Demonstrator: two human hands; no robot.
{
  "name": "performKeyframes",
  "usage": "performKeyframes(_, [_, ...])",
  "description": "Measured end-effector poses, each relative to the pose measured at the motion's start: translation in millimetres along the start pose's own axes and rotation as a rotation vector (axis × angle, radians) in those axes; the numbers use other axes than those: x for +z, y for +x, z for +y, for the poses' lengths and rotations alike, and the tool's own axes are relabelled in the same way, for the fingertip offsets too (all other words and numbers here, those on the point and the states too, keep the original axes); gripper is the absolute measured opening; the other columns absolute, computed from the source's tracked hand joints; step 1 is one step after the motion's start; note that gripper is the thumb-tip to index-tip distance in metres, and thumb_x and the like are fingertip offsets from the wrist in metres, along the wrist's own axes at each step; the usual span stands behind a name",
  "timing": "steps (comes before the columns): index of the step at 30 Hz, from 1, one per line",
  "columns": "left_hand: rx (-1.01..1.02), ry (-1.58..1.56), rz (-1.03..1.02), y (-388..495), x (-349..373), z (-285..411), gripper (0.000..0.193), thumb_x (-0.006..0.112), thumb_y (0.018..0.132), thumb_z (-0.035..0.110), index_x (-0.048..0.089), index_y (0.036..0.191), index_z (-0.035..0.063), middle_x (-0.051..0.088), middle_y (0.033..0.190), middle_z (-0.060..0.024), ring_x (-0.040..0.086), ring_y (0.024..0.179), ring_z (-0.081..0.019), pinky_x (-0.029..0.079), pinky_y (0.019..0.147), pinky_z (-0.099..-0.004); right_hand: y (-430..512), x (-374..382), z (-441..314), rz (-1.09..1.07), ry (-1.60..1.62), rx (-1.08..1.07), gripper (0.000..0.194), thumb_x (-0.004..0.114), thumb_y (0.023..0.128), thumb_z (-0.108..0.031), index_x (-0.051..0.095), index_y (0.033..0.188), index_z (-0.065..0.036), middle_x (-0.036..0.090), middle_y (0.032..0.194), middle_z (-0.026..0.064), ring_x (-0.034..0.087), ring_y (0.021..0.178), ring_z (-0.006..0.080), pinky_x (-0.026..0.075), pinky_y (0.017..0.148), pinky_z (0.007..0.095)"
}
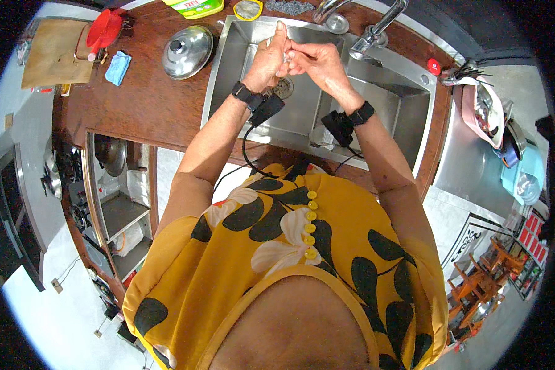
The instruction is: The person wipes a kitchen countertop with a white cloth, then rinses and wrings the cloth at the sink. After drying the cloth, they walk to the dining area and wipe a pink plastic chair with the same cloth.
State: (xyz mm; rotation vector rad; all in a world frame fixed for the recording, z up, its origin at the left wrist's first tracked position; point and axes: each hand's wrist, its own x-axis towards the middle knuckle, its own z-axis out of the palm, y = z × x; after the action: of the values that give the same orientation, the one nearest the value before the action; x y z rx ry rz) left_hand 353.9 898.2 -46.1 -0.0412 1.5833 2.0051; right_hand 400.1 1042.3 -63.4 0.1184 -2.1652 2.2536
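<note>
Both of my hands meet over the left basin of a stainless steel double sink (300, 115). My left hand (269, 58) has its thumb pointing up, and a small whitish thing or foam shows between its fingers. The fingertips of my right hand (323, 62) touch or pinch at the fingers of the left; whether they hold anything cannot be told. Below the left hand lies the drain strainer (284, 88). A chrome faucet (367, 39) rises behind the basins, to the right of my hands.
On the wooden counter (134, 108) at left are a domed metal pot lid (187, 52), a blue cloth (118, 68), a red plastic ladle (105, 30) and a board (58, 53). A yellow-green bottle (195, 7) and a yellow-rimmed sponge (248, 9) stand behind the sink.
</note>
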Motion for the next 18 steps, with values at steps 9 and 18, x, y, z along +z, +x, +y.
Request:
performKeyframes(9, [0.047,-0.013,0.028,32,-6,-15,0.044,0.047,0.1,0.04,0.057,0.083,0.0011,0.061,0.069,-0.0082,0.059,0.052,-0.0135,0.057,0.049,-0.0251,27,-10,22,-0.015,0.008,0.027,0.021,0.07,0.087,-0.01,0.072,0.105,0.001,0.074,0.086,0.0088,0.068,0.075,0.0099,0.056,0.066,0.0248])
performKeyframes(18, [0.021,0.144,0.114,53,-24,-26,0.039,0.049,0.099,0.037,0.058,0.083,0.0016,0.063,0.072,-0.0088,0.06,0.054,-0.0145,0.051,0.044,-0.0271,40,-2,31,-0.032,-0.077,0.151,0.02,0.067,0.089,-0.005,0.069,0.106,0.006,0.072,0.085,0.0094,0.068,0.072,0.0112,0.057,0.064,0.0245])
